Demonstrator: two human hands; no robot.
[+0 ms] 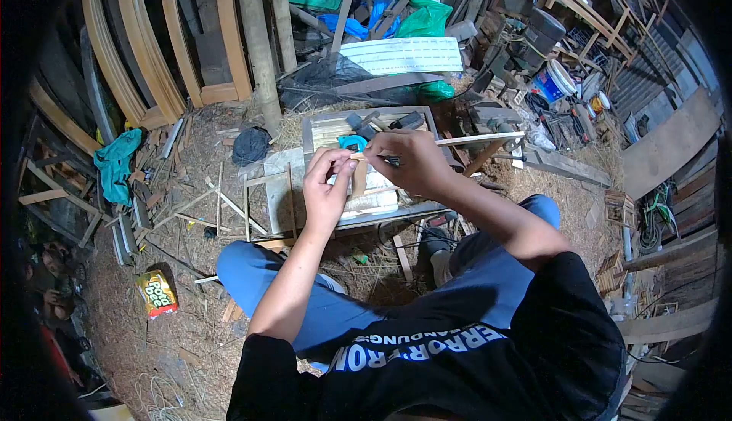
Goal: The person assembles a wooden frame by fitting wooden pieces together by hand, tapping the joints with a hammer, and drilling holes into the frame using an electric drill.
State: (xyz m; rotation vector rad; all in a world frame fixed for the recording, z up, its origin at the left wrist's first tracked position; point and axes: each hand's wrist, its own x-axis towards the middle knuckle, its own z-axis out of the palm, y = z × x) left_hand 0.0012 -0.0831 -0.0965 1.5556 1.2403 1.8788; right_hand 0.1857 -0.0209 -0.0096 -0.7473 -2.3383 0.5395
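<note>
My left hand (326, 185) is closed, its thumb and fingers pinching a small pale piece of wood (357, 156). From the other side my right hand (410, 160) reaches the same piece with bent fingers pressed together at its end. Both hands are over a low wooden work table (309, 133). Just beyond the fingertips lies a bright blue ring-shaped object (351, 142), partly hidden. Dark blocks (408, 121) lie near the table's far edge. Pale wood strips (370, 204) rest beneath my hands. My right fingers partly cover what they grip.
A wooden bar (480, 139) juts out right of the table. Thin wooden frames (268, 179) lean at its left. A yellow snack packet (156, 294) lies on the littered floor. A white-and-blue bucket (554, 82) stands among tools at the right. Tall wooden frames (175, 32) stand at the back left.
</note>
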